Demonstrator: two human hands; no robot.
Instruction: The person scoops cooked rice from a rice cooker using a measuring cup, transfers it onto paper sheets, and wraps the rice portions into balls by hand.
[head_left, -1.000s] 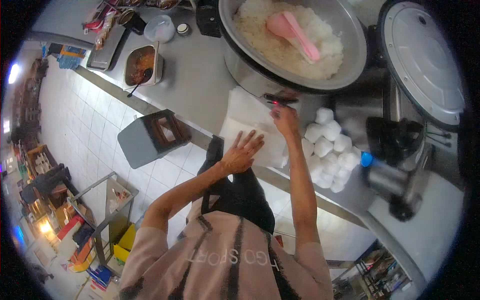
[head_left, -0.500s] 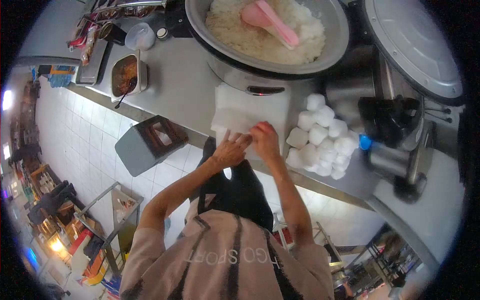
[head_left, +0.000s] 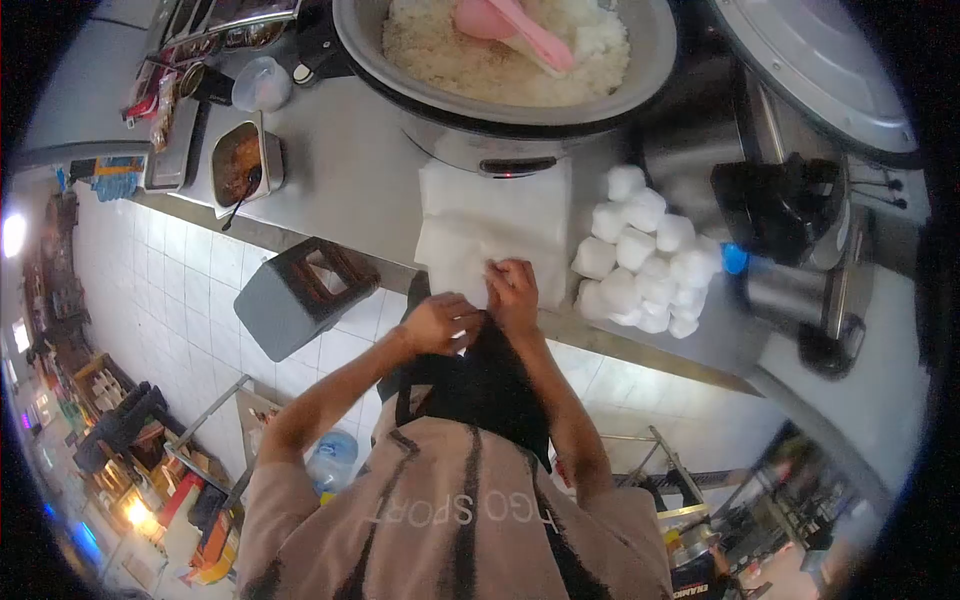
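A stack of white paper sheets [head_left: 500,205] lies at the counter's front edge, below the rice cooker. My right hand [head_left: 513,293] pinches the near part of the paper with its fingertips. My left hand [head_left: 441,323] is beside it, lower and to the left, just off the counter edge. Its fingers are curled, and what is in them, if anything, is hidden. To the right of the paper, a pile of round white wrapped bundles [head_left: 640,245] covers part of the counter. The large round rice cooker [head_left: 480,120] holds cooked rice and a pink rice paddle [head_left: 540,38].
A metal pan [head_left: 250,160] of brownish-red food with a black spoon stands at the left, near a plastic tub [head_left: 262,85]. Below the counter is a grey bin [head_left: 300,300]. The cooker's lid [head_left: 830,60] stands open at the right, above a black-and-steel device [head_left: 780,210].
My hands have drawn down toward my body. The left has shifted left, away from the right, and its fingers have curled. The whole view has tilted slightly.
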